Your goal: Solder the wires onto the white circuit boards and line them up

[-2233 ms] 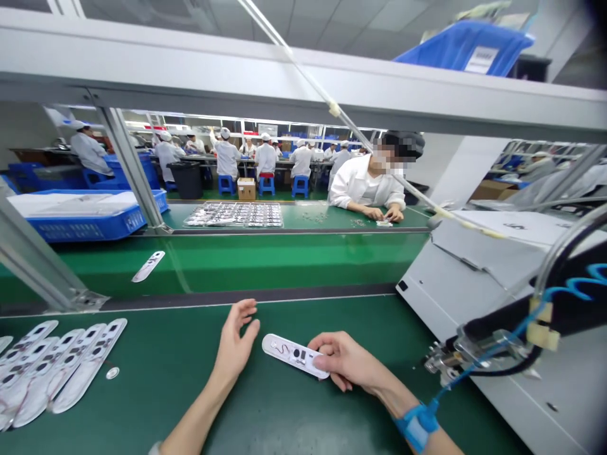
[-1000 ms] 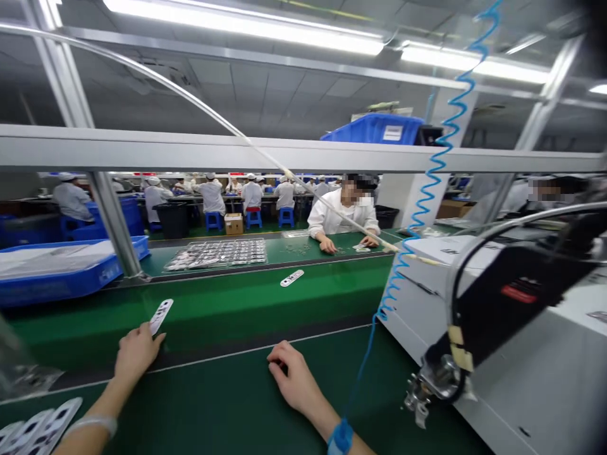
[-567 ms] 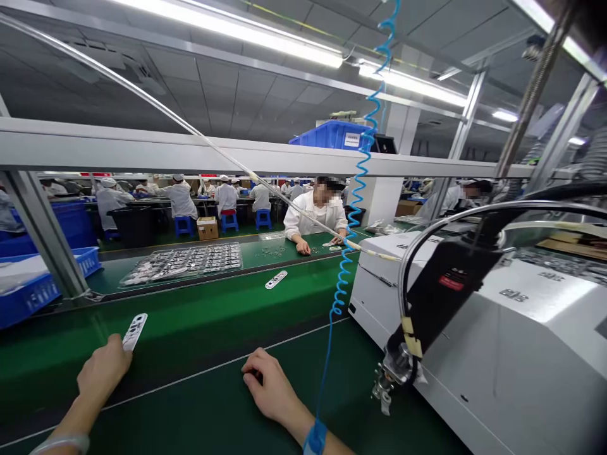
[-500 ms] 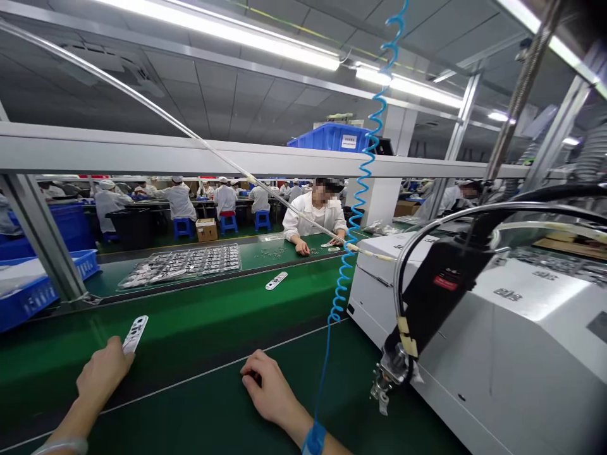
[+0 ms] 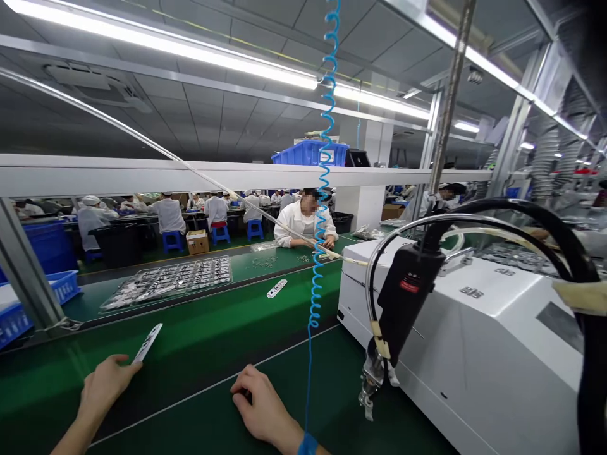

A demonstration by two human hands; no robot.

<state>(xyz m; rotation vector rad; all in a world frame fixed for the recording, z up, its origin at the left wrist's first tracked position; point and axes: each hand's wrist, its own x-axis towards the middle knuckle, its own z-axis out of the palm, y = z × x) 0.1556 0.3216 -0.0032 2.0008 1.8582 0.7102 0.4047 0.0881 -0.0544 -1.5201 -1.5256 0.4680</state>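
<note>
Here, the left hand's open fingers (image 5: 126, 362) grasp nothing, a white plastic strip (image 5: 148, 342) lying just off them at two o'clock, long axis along that line on the green belt (image 5: 199, 341), the loosely curled right hand (image 5: 258, 398) farther away.

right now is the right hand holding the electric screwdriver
No, the right hand rests on the green bench mat, apart from the hanging electric screwdriver.

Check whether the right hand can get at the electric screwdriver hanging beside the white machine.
Probably yes: the right hand rests on the green bench mat, with the electric screwdriver hanging ahead to its right. Only the blue coiled cord runs between them, and it looks flexible enough not to block the way.
</note>
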